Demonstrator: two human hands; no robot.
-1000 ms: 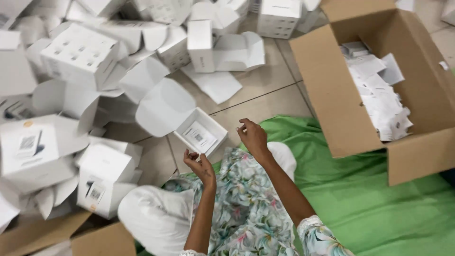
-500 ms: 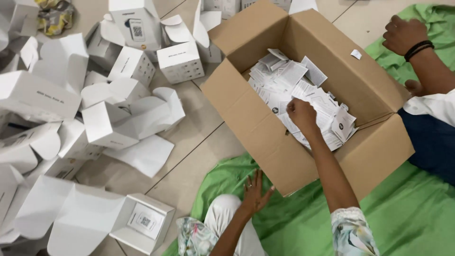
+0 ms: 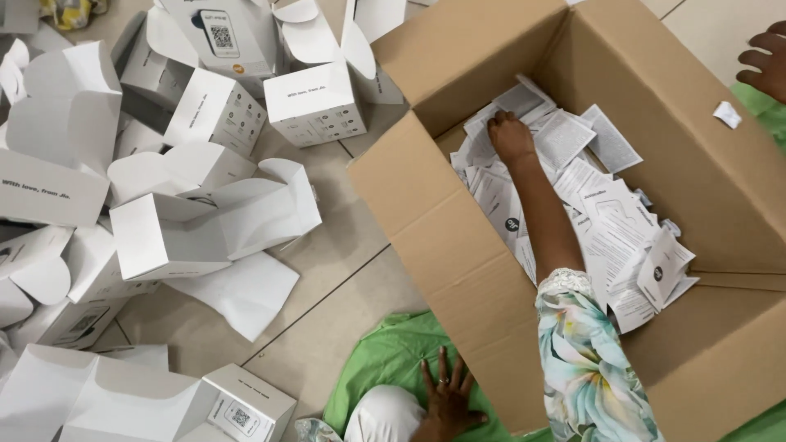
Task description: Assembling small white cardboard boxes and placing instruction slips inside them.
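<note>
My right hand (image 3: 509, 135) reaches deep into a large brown cardboard box (image 3: 426, 213) and rests, fingers curled, on a pile of white printed paper leaflets (image 3: 610, 237) at the box's far end. Whether it grips a leaflet I cannot tell. My left hand (image 3: 449, 401) lies flat with fingers spread on my white-clad knee, next to the box's near wall, holding nothing. A small open white carton (image 3: 246, 405) stands on the floor to the left of that hand.
Several open white cartons (image 3: 205, 221) with raised flaps are heaped over the tiled floor at the left. A green cloth (image 3: 381, 360) lies under me. Another person's hand (image 3: 765, 65) shows at the top right edge.
My right hand has pushed further into the box, to the far end of the leaflet pile. My left hand stays on my knee. The view has shifted closer to the box.
</note>
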